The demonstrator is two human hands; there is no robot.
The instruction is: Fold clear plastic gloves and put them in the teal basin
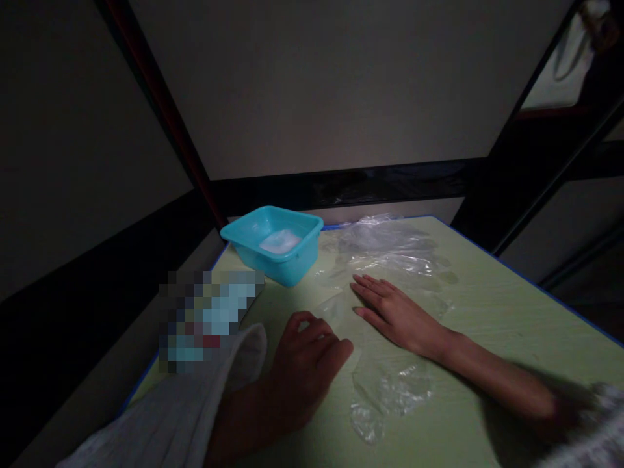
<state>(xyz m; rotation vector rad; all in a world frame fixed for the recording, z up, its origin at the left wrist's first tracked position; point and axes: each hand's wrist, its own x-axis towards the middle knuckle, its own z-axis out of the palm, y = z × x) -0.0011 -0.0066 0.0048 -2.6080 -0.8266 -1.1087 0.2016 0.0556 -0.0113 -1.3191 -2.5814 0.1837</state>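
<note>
A loose, pale-grey fabric sleeve (160, 409) at eight o'clock ends in a wide, rounded cuff (256, 341); a fluffy, whitish textile sleeve (595, 429) blurs at four o'clock. The left hand (309, 364) and right hand (387, 309) are bare.

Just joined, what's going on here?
A person's right hand rests palm down among thin clear plastic on a table. The left hand is beside it, fingers curled; whether it grips any plastic is unclear. More plastic lies crumpled toward the far edge, near a blue tub with something white inside.
</note>
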